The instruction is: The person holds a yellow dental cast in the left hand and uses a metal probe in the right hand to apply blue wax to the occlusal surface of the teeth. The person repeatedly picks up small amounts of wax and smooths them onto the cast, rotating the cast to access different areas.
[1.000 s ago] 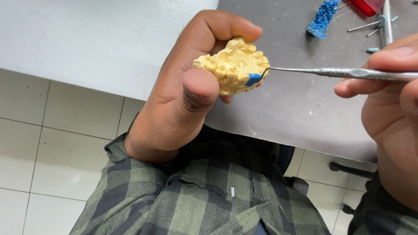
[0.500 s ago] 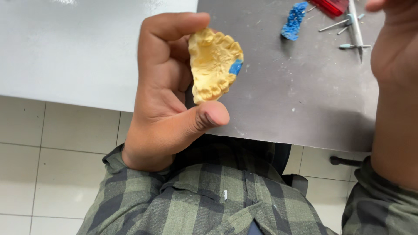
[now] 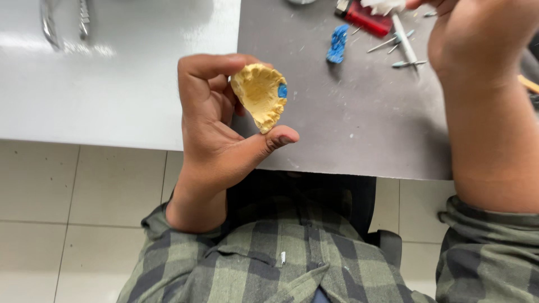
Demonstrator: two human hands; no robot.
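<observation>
My left hand (image 3: pixel 216 140) holds a yellow dental cast (image 3: pixel 259 95) between the fingertips and thumb, above the near edge of the grey mat (image 3: pixel 359 123). The cast is tilted on edge and has a small blue wax spot (image 3: pixel 282 90) on its right side. My right hand (image 3: pixel 483 45) is raised at the upper right, over the far part of the mat, close to a white wad (image 3: pixel 382 5) and thin metal instruments (image 3: pixel 403 40). Its fingers are cut off by the frame's top edge, so what it grips is hidden.
A blue wax lump (image 3: pixel 337 44) and a red lighter (image 3: pixel 368 18) lie on the mat's far side. The white table (image 3: pixel 112 95) stretches left, with metal tools (image 3: pixel 62 22) at its far end. Tiled floor and my checked shirt show below.
My right hand drew the metal instrument away from the cast and moved up to the far right of the mat. My left hand turned the cast on edge.
</observation>
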